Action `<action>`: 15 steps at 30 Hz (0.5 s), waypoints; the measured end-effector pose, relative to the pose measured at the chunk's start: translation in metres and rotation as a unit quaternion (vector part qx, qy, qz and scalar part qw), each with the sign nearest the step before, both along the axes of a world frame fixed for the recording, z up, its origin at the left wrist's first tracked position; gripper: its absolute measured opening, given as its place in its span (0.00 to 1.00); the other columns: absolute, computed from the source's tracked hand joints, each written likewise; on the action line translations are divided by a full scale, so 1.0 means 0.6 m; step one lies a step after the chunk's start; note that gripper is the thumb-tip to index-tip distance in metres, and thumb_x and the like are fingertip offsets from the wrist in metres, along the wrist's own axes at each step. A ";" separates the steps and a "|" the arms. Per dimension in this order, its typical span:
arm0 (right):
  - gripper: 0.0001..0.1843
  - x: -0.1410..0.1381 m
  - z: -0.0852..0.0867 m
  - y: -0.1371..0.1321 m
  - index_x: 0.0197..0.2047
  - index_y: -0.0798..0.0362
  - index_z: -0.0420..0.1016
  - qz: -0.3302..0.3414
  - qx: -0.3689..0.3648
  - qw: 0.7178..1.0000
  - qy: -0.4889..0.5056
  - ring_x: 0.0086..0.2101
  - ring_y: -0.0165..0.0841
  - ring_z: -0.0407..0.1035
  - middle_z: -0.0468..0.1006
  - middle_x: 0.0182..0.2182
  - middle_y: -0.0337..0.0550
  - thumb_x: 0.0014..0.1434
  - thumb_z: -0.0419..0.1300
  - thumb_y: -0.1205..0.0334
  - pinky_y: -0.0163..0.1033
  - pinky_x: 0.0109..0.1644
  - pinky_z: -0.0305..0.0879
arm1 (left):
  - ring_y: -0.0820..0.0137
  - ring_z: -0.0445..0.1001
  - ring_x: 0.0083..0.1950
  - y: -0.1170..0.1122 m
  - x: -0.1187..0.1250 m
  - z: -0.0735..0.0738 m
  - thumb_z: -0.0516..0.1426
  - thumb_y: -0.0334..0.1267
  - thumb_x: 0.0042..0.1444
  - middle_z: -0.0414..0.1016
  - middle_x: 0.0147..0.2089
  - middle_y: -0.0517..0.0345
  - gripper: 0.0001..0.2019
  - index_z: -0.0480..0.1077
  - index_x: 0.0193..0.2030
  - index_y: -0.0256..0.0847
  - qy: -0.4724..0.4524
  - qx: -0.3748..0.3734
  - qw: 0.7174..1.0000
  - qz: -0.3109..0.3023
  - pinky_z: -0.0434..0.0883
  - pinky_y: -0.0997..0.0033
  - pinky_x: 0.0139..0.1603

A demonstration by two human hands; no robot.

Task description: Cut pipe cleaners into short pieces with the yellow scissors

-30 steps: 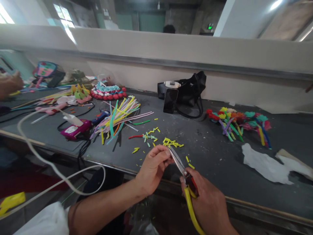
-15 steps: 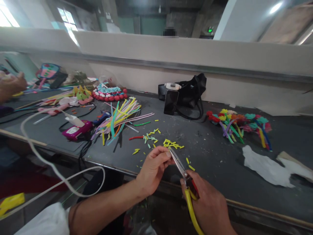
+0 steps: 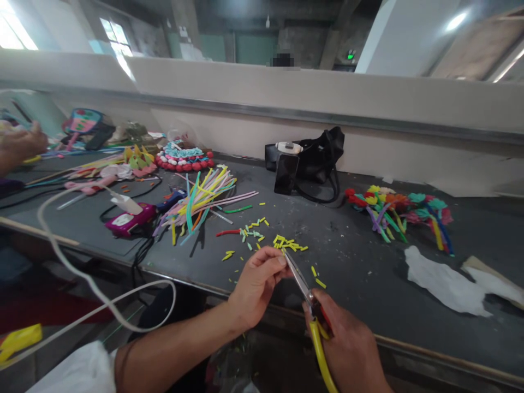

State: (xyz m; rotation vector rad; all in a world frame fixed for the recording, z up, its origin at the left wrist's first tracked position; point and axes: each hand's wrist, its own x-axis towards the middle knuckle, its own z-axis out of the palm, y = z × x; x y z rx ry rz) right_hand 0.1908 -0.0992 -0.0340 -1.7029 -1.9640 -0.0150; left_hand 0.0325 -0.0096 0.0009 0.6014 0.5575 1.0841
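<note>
The bag (image 3: 316,166) is plain black. Nearer than it: scissors (image 3: 301,280) with silver blades, yellow handles — and snippets (image 3: 289,243), mostly yellow. Left of it, pink, yellow, turquoise and orange stems (image 3: 204,192); right, flowers (image 3: 372,197) of red, yellow, orange, teal.

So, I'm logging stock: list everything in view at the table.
Strips: many, multicoloured, centre left
Short pieces: many, mostly yellow, centre
Flowers: several, multicoloured, right
Papers: some, white, right
Bag: one, black, back
Slab: one, black, before bag
Gadget: one, white, by bag
Box: one, purple, left
Cables: several, white or black, left
Assorted clutter: uncounted, multicoloured, back left
Co-worker's hand: one, far left
Scissors: one, yellow-handled, front
Left hand: one, at scissors' tips
Right hand: one, gripping scissors
</note>
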 end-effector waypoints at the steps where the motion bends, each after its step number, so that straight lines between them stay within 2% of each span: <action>1: 0.17 0.000 -0.001 0.000 0.46 0.53 0.72 0.001 -0.006 1.000 0.000 0.25 0.34 0.76 0.80 0.26 0.42 0.66 0.46 0.55 0.34 0.26 0.68 | 0.76 0.70 0.31 0.000 0.000 -0.001 0.63 0.31 0.49 0.72 0.27 0.63 0.04 0.72 0.29 0.38 0.001 0.000 1.000 0.000 0.67 0.74 0.39; 6: 0.18 -0.004 -0.004 0.002 0.45 0.52 0.72 0.003 -0.004 1.000 0.000 0.24 0.34 0.76 0.80 0.26 0.42 0.67 0.45 0.53 0.33 0.24 0.67 | 0.76 0.70 0.31 -0.001 -0.002 0.000 0.63 0.32 0.49 0.72 0.27 0.62 0.04 0.72 0.29 0.38 0.008 0.003 1.000 0.009 0.66 0.74 0.39; 11: 0.17 -0.012 0.006 0.007 0.45 0.50 0.71 -0.010 0.009 1.000 -0.002 0.23 0.35 0.75 0.79 0.24 0.39 0.66 0.46 0.52 0.34 0.24 0.66 | 0.77 0.70 0.31 0.001 -0.005 0.002 0.63 0.31 0.49 0.72 0.27 0.63 0.04 0.72 0.28 0.38 0.014 0.018 0.999 0.026 0.66 0.75 0.37; 15: 0.16 -0.012 0.006 0.007 0.45 0.50 0.71 -0.002 -0.007 1.000 0.008 0.23 0.35 0.75 0.79 0.25 0.39 0.66 0.46 0.52 0.34 0.24 0.67 | 0.77 0.70 0.31 0.001 -0.006 0.002 0.64 0.31 0.49 0.72 0.28 0.63 0.04 0.72 0.29 0.38 0.013 0.018 0.999 0.026 0.66 0.75 0.37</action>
